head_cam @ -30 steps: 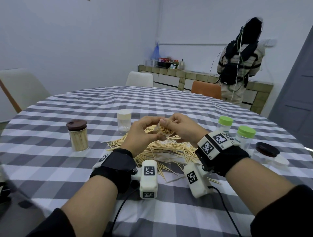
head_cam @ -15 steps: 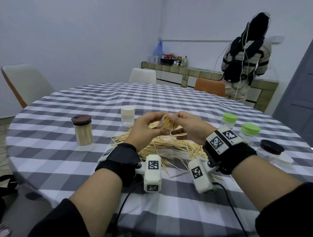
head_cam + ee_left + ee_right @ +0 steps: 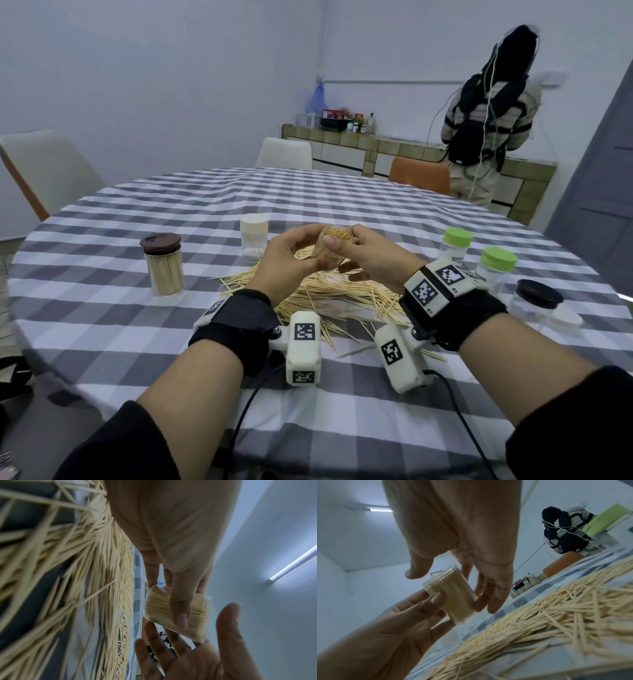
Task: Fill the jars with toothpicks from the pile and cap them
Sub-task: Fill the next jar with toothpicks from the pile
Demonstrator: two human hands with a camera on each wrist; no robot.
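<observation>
Since a second ago we have lifted the clear jar [image 3: 331,245] a little higher above the pile [image 3: 325,291] and turned it more upright, so its packed toothpick tips now face up toward the head camera.

Our left hand [image 3: 291,260] holds this jar, thumb across its side and fingers curled behind it, as the left wrist view shows. Our right hand [image 3: 368,255] is loosely spread beside the mouth, the thumb just over the rim and the fingers close to the wall; we cannot tell whether they actually press it.

By our judgement the task is partly done. One jar with a brown cap [image 3: 162,265] stands filled and closed on the counter [image 3: 102,325] to the left. The jar in our hands looks full to the brim but carries no cap yet. Beyond it a jar with a white cap [image 3: 253,238] looks nearly empty. To the right stand two green-capped jars [image 3: 476,253], seemingly unfilled, and a brown-lidded jar [image 3: 536,299] that also looks empty, with a white lid [image 3: 565,320] lying just beside it.

A large spread of toothpicks remains on the checked cloth. So capping this jar comes next, and several jars are left to open, fill and close.
</observation>
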